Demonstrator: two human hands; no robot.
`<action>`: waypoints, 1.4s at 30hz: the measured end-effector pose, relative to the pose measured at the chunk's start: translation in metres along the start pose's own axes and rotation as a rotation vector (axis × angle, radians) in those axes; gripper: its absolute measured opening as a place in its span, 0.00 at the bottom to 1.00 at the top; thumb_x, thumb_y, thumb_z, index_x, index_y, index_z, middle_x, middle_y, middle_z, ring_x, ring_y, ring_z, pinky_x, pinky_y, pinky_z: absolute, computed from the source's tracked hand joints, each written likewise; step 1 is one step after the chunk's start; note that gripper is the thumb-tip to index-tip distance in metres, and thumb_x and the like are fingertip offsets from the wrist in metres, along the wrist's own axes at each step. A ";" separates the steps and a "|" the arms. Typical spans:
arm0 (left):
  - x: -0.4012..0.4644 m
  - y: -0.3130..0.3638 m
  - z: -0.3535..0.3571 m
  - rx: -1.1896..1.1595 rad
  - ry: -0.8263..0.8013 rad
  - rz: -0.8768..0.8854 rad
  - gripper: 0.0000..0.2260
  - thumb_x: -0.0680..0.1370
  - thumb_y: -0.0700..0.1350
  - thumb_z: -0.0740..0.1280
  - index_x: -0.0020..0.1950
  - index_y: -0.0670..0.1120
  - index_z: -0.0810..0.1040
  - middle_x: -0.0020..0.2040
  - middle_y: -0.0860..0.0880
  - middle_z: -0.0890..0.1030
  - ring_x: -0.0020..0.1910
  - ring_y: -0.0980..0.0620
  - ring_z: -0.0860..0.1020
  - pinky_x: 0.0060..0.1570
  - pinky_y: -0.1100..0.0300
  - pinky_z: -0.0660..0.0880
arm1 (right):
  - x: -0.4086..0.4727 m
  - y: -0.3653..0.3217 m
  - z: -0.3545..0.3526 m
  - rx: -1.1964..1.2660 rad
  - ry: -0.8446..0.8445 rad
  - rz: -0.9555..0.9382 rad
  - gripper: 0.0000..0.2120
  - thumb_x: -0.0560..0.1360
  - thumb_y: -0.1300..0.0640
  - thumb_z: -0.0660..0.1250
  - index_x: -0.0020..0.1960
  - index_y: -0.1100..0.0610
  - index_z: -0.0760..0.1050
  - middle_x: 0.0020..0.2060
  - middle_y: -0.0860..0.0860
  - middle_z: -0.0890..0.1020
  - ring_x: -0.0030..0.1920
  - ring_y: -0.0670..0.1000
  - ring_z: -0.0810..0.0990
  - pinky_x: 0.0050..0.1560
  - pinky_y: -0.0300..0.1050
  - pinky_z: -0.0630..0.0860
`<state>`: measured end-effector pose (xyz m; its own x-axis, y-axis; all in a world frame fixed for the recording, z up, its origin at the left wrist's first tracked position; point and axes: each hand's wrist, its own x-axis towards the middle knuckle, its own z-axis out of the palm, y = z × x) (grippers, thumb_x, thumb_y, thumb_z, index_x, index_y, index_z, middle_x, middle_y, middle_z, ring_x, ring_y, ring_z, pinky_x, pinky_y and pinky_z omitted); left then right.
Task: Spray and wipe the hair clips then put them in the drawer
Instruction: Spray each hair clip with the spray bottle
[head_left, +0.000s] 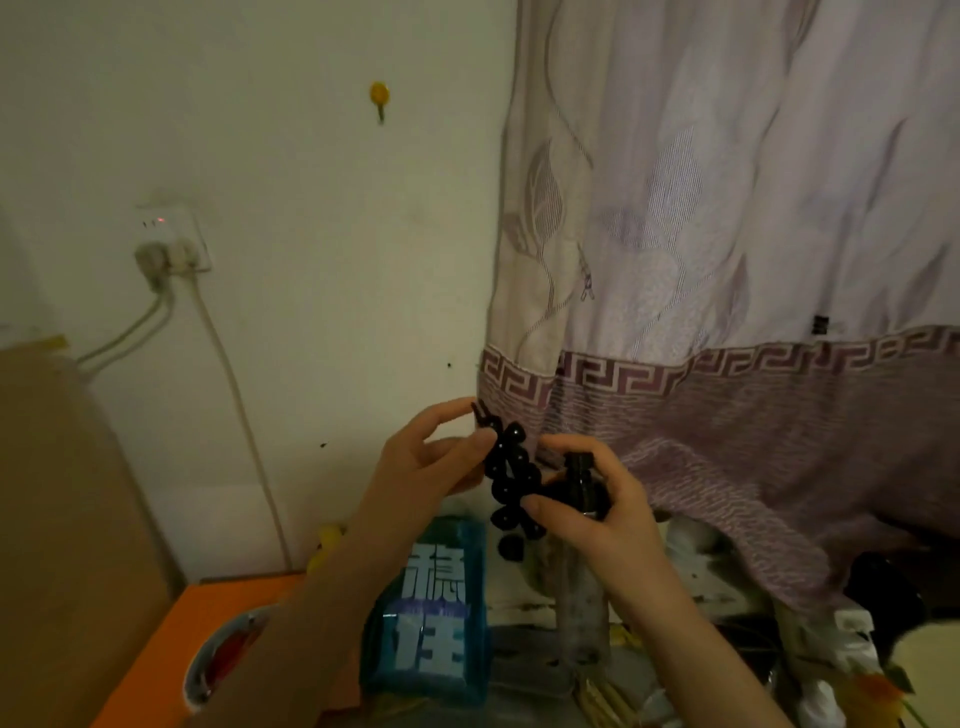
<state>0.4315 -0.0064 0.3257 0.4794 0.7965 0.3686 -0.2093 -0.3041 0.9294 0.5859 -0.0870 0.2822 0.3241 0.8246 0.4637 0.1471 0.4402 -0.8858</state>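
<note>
Left hand (421, 462) pinching black hair clip (511, 478), right hand (597, 504) gripping spray bottle (582, 488)

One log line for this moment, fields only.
left hand: holds black beaded hair clip | right hand: grips dark-capped clear spray bottle | phase: spraying | drawer: unseen

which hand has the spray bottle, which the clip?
The right hand grips the dark-capped spray bottle by its top. The left hand pinches the black hair clip, holding it up beside the nozzle.
</note>
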 end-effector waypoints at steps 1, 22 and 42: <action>-0.001 0.000 0.003 -0.004 -0.001 0.002 0.19 0.69 0.48 0.69 0.59 0.50 0.77 0.44 0.45 0.86 0.46 0.50 0.84 0.44 0.63 0.80 | 0.001 -0.001 0.001 0.010 0.026 -0.015 0.20 0.68 0.66 0.74 0.56 0.52 0.76 0.41 0.49 0.85 0.43 0.48 0.84 0.42 0.38 0.79; 0.015 0.020 0.010 0.173 -0.270 0.143 0.09 0.70 0.44 0.68 0.49 0.48 0.82 0.42 0.54 0.86 0.42 0.55 0.84 0.42 0.68 0.78 | 0.035 -0.061 -0.013 0.014 0.020 -0.131 0.22 0.62 0.54 0.75 0.55 0.52 0.78 0.40 0.51 0.81 0.44 0.49 0.81 0.45 0.40 0.79; 0.018 0.014 -0.005 0.169 -0.178 0.078 0.14 0.68 0.46 0.72 0.54 0.49 0.80 0.47 0.51 0.85 0.48 0.54 0.83 0.45 0.66 0.77 | 0.045 -0.050 -0.011 0.463 0.347 -0.035 0.20 0.60 0.60 0.75 0.52 0.54 0.78 0.34 0.45 0.84 0.39 0.48 0.84 0.39 0.40 0.81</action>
<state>0.4329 0.0058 0.3456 0.6131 0.6670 0.4234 -0.1134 -0.4561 0.8827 0.6037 -0.0754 0.3469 0.6254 0.6765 0.3888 -0.2356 0.6387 -0.7325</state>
